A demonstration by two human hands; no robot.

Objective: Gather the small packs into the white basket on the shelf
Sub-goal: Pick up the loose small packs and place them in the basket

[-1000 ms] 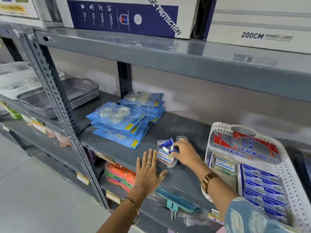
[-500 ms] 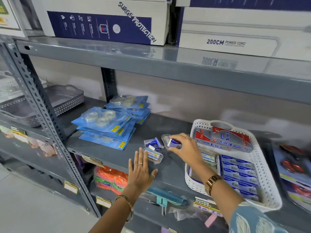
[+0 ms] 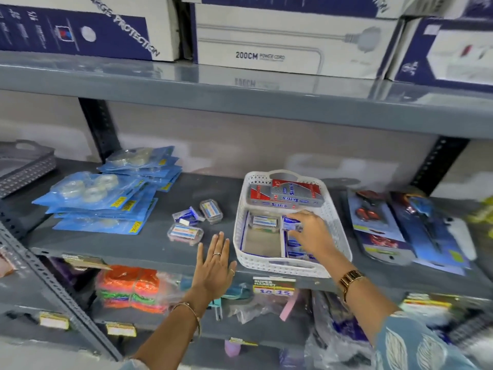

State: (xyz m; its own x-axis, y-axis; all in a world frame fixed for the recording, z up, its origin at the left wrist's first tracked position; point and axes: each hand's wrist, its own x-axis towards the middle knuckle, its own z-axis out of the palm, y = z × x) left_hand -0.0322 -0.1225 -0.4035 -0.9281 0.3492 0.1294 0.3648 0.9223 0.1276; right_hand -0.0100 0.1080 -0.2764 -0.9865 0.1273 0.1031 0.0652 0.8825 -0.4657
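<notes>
Pinching one small pack [image 3: 291, 225] over the white basket [image 3: 336, 231], right hand [image 3: 310, 232]; left hand [image 3: 214, 265] fingers released; three packs [image 3: 184, 232] outside.

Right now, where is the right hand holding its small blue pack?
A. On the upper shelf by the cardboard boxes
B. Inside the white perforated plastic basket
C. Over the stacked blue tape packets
B: the right hand pinches the small blue pack within the white perforated plastic basket's walls.

Blue tape packets [image 3: 106, 198] stacked at left centre, grey basket [image 3: 24, 166] at far left edge, power cord boxes [image 3: 288, 41] along the top, scissors packs [image 3: 394, 222] at right, orange bundles [image 3: 130, 287] at lower left, price label [image 3: 273, 287] at lower centre
</notes>
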